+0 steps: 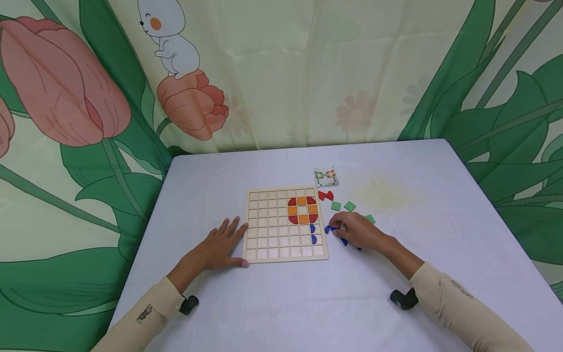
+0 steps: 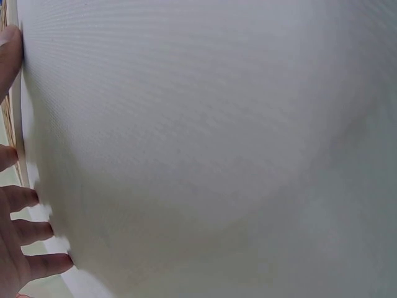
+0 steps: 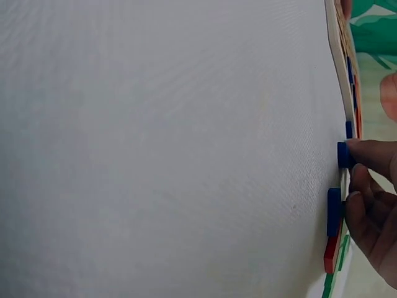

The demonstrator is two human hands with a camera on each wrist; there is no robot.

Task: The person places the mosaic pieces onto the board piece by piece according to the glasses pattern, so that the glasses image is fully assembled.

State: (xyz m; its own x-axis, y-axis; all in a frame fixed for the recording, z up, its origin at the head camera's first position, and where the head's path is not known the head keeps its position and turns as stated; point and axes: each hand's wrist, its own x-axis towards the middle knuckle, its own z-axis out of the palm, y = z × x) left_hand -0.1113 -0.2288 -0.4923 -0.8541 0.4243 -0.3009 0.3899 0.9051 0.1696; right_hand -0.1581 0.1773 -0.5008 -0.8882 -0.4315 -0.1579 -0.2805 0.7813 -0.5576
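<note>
A wooden grid board (image 1: pixel 268 239) lies on the table. On it, red quarter-round and orange square pieces form a ring (image 1: pixel 301 219), and two blue half-round pieces (image 1: pixel 313 239) sit below in the right part. My left hand (image 1: pixel 221 248) lies with fingers spread, thumb and index at the board's left edge. Right of the board, my right hand (image 1: pixel 357 231) pinches a blue piece (image 3: pixel 343 155) low over the cloth. Loose blue pieces (image 1: pixel 327 229) lie around these fingertips; the palm hides part of them.
A small pattern card (image 1: pixel 326 177) lies behind the board's far right corner. Red pieces (image 1: pixel 325 195) and green squares (image 1: pixel 336 206) are scattered right of the board. A white cloth covers the table (image 1: pixel 281 303), and a printed curtain (image 1: pixel 281 73) hangs behind it.
</note>
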